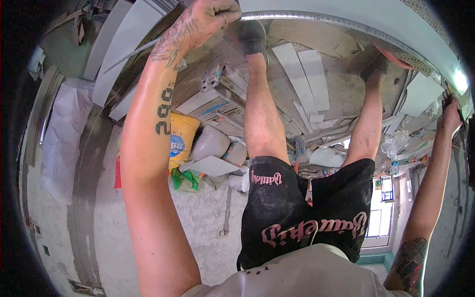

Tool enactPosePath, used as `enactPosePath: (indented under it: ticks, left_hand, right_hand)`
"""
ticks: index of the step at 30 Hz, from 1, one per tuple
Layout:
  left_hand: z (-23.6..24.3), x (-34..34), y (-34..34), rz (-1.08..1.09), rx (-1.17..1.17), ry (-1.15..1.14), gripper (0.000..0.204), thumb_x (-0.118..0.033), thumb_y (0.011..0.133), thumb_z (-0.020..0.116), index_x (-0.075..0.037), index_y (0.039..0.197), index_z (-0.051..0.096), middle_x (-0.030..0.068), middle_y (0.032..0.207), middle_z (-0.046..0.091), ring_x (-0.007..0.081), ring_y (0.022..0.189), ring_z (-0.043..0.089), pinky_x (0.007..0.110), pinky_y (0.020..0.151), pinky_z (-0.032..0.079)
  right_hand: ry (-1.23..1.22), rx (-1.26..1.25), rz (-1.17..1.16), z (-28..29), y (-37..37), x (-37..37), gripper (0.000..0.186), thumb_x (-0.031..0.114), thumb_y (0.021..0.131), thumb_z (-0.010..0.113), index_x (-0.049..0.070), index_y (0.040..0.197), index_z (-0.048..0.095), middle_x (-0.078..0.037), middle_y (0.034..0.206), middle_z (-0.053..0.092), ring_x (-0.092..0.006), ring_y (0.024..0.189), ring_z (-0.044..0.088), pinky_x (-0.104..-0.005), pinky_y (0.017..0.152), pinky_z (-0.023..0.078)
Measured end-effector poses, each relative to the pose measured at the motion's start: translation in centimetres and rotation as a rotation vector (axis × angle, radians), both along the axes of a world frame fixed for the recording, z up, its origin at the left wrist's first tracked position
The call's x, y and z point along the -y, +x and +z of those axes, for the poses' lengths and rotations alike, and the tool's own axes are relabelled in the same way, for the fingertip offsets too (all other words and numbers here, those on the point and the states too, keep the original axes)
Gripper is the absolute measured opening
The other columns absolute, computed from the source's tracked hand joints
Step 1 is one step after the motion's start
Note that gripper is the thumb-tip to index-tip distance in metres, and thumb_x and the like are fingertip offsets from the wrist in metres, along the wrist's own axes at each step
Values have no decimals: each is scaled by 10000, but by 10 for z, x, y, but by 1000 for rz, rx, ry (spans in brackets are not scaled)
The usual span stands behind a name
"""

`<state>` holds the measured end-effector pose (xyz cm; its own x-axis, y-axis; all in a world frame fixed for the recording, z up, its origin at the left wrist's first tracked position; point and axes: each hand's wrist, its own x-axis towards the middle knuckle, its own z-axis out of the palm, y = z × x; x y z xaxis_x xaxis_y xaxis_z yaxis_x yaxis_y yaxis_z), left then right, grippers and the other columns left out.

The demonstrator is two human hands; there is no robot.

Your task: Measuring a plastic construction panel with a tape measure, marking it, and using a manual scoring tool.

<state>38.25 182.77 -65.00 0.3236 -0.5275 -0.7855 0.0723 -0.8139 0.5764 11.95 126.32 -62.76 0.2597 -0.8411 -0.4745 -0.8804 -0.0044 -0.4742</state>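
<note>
My left hand (210,21) is at the upper middle, its fingers pinched on a metal tape measure (316,18). The blade runs right along the edge of a long white panel (396,24), and its other end trails past my left forearm to the lower left. Far out at the right, my right hand (449,116) is closed by the panel's end. A thin dark pencil-like stick (461,110) shows at its fingers, small and partly blurred. Where the tape's right end stops cannot be made out.
White board strips (289,72) and offcuts lie on the dusty floor around my feet. A yellow bucket (184,133) and grey sacks (210,143) stand behind my left arm. A long white sack (67,138) is at the left. A reddish-orange piece (395,58) sits under the panel.
</note>
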Motion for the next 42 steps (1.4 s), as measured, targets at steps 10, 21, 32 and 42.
enactPosePath:
  ticks: [10,21,32,42]
  left_hand:
    - [11,5,6,-4,-11,107,174,-161,829,608,-5,898,643,85,724,631,164,676,601,313,628,466]
    - [-37,-32,-12,-48,213,-270,235,-191,822,595,-1,959,620,52,775,613,98,738,520,287,701,447]
    - [-26,-18,-6,25,-109,6,165,-148,871,562,12,833,555,-22,673,447,71,611,401,239,541,333]
    - [-36,-26,-8,25,-88,-40,155,-130,868,552,5,800,521,-7,662,406,90,619,369,249,556,329]
  right_hand:
    - [-37,-29,3,0,8,-18,360,220,939,410,-45,1145,540,-128,1087,616,-208,991,605,-289,851,468]
    - [-267,-295,297,11,5,-9,528,421,857,506,-48,1081,597,-162,1045,622,-263,992,567,-341,872,418]
    - [-240,106,32,33,38,-93,188,129,861,538,-48,911,577,-111,756,652,-154,620,626,-257,572,473]
    - [-222,158,20,32,42,-76,189,132,860,534,-40,938,533,-122,758,649,-163,620,628,-250,564,472]
